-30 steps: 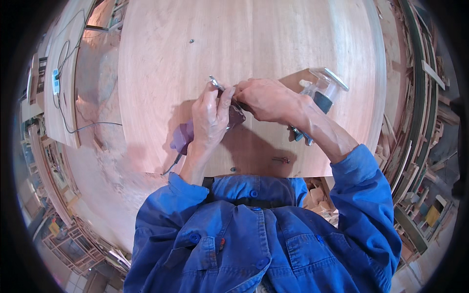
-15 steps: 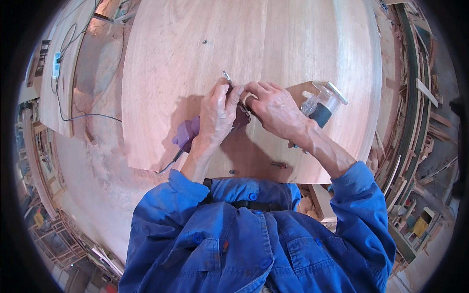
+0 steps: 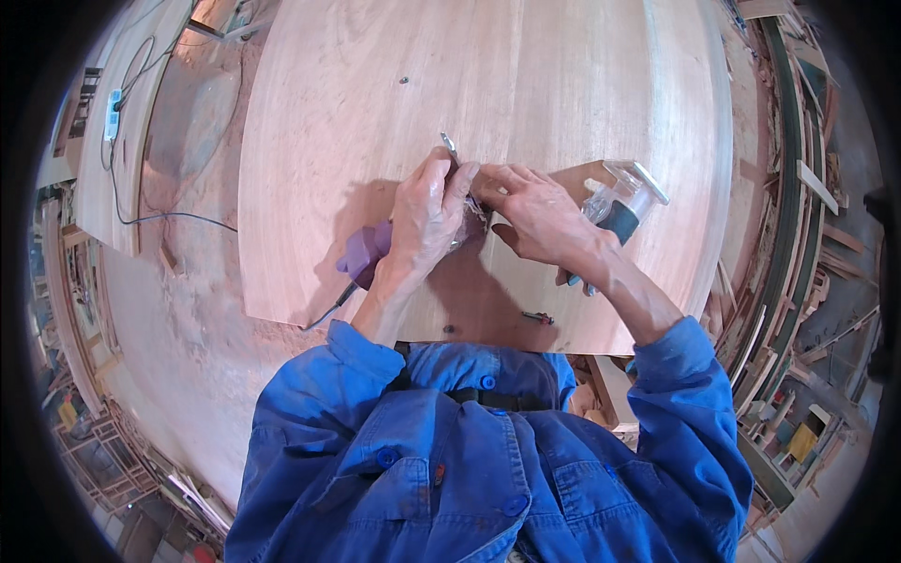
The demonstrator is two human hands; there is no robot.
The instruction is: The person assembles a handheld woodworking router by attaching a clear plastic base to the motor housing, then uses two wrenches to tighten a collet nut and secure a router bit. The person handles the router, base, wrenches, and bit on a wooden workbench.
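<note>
Showing on both sides of the left hand [image 3: 427, 211], a purple corded tool [image 3: 364, 251] is standing out against the pale wooden surface [image 3: 338, 122], left of the middle and toward the near edge. Its smooth, lobed purple housing is catching the light, while its other end, by the right hand [image 3: 544, 214], is looking darker and partly shiny. Its dark cord [image 3: 343, 298] is crossing the near edge close to the left corner. The left hand is grasping a slim metal tool [image 3: 449, 144], whose bright tip is pointing toward the far edge. The right hand is bending its fingers at the dark end; I cannot tell whether it is gripping anything. Beside it, a teal and clear tool [image 3: 621, 218] is lying toward the right edge.
</note>
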